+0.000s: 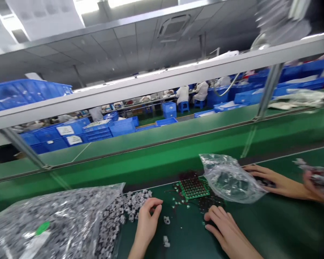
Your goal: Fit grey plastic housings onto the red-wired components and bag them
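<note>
My left hand hangs with curled fingers beside a spill of small white-grey plastic parts, and I cannot tell whether it pinches one. These parts pour from a large clear bag. My right hand rests on a black perforated tray, next to a green grid board. Two loose parts lie near my left hand. A co-worker's hand reaches in from the right beside a clear plastic bag of dark items.
A green conveyor bench runs under my hands, with a grey metal rail above it. A co-worker's other hand grips a bag of parts. Stacked blue crates and people in white coats stand beyond.
</note>
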